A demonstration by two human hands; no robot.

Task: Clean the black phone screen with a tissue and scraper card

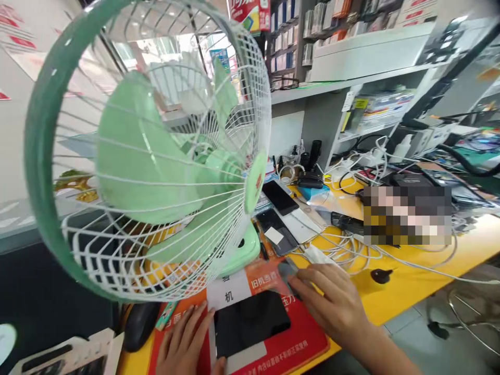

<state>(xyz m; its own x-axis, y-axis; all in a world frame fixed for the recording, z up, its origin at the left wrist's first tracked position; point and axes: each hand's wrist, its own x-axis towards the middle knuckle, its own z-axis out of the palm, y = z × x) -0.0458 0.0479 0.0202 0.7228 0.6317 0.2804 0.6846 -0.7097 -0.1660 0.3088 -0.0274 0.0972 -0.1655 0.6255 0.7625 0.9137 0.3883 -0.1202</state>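
A black smartphone [252, 320] lies screen up on a red and orange printed mat [299, 344]. At its left end rests my left hand [185, 338], fingers stretched out flat, with the fingertips and thumb at the phone's edge. My right hand [332, 302] is raised just beyond the phone's upper right corner. Between its thumb and fingers it pinches a thin, greyish see-through sheet [287, 272], blurred and partly hidden by the fingers. Under the phone's left end shows a strip of white paper with printed characters.
A green desk fan [250, 250] towers over the left and centre. Behind the mat lie two more phones, one a dark phone [278, 232]. Tangled white cables [351, 250] spread across the yellow table [394, 286]. A black mouse [141, 323] sits at left; shelves stand behind.
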